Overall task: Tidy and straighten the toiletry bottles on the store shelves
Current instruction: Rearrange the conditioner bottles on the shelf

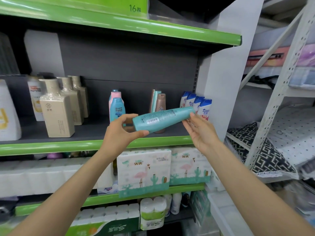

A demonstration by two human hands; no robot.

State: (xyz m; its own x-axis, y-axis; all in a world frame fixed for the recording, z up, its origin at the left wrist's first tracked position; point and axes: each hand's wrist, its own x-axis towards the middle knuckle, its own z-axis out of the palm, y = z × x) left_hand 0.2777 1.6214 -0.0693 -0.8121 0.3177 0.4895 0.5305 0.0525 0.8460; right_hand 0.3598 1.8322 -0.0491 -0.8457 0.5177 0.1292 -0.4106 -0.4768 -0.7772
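A teal bottle (162,119) lies almost level in the air in front of the middle shelf (68,146), barcode label facing me. My left hand (120,135) grips its wide left end between thumb and fingers. My right hand (202,132) touches the narrow right end with its fingertips, palm open toward me. Behind the bottle stand a brown bottle (160,103) and a teal-and-brown pair. Blue and pink bottles (116,106) stand to the left, and several blue-capped white bottles (196,103) stand at the shelf's right end.
Beige square bottles (58,109) and white bottles (35,97) fill the left of the shelf. Tissue packs (144,171) sit on the shelf below, paper rolls (152,213) lower still. A white metal rack (272,108) with patterned pillows stands at the right.
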